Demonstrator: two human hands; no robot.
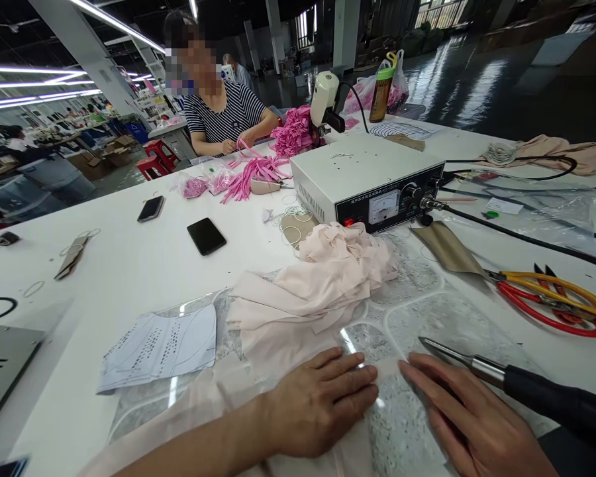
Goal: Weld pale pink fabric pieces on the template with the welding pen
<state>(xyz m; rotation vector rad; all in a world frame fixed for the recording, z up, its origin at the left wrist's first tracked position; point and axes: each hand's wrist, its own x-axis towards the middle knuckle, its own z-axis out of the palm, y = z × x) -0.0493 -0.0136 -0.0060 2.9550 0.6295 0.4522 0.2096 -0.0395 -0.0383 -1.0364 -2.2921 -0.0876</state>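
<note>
My left hand lies flat on pale pink fabric, palm down, fingers stretched out and pointing right. My right hand has its fingers extended to the left, their tips touching the fabric's narrow right edge. Just beyond it lies a pen-shaped tool with a pointed metal tip and black handle; I see no fingers wrapped round it. The fabric is heaped toward the back over a glossy grey-patterned sheet. A white paper pattern with rows of dark marks is left of the fabric.
A control box with a dial stands behind the fabric. Scissors with red and yellow handles are at right. Two phones lie at left. Across the table, a person in a striped shirt handles pink strips.
</note>
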